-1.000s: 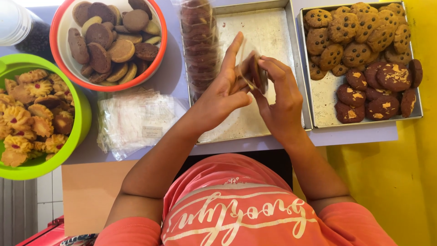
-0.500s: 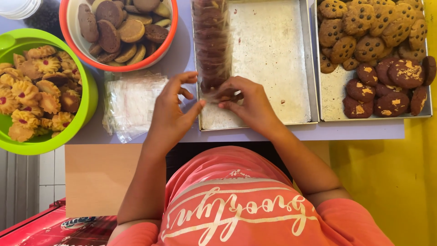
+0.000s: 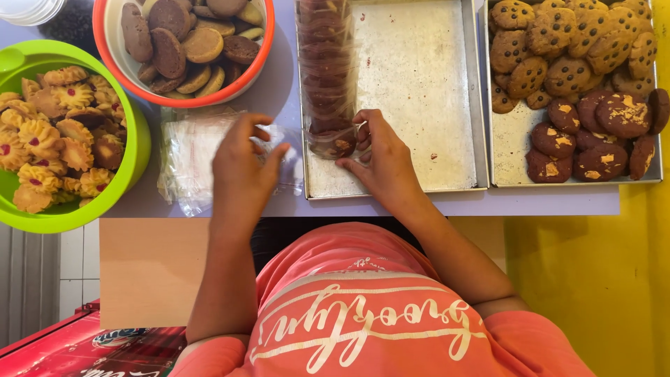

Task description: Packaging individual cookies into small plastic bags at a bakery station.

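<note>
My right hand (image 3: 380,157) pinches the last wrapped cookie (image 3: 335,145) at the near end of the cookie row (image 3: 324,70), thumb and fingertips closed on its wrapper — it sits in the tray (image 3: 419,91), which is bare to the row's right. My left hand (image 3: 241,167) hovers at nine o'clock from there, fingers loosely curled over the plastic wrappers (image 3: 192,157); whether it grips one I cannot tell. At ten o'clock, the orange bowl (image 3: 115,45); further left, the green bowl (image 3: 136,150). At two o'clock — a second tray (image 3: 509,150) of chip cookies.
</note>
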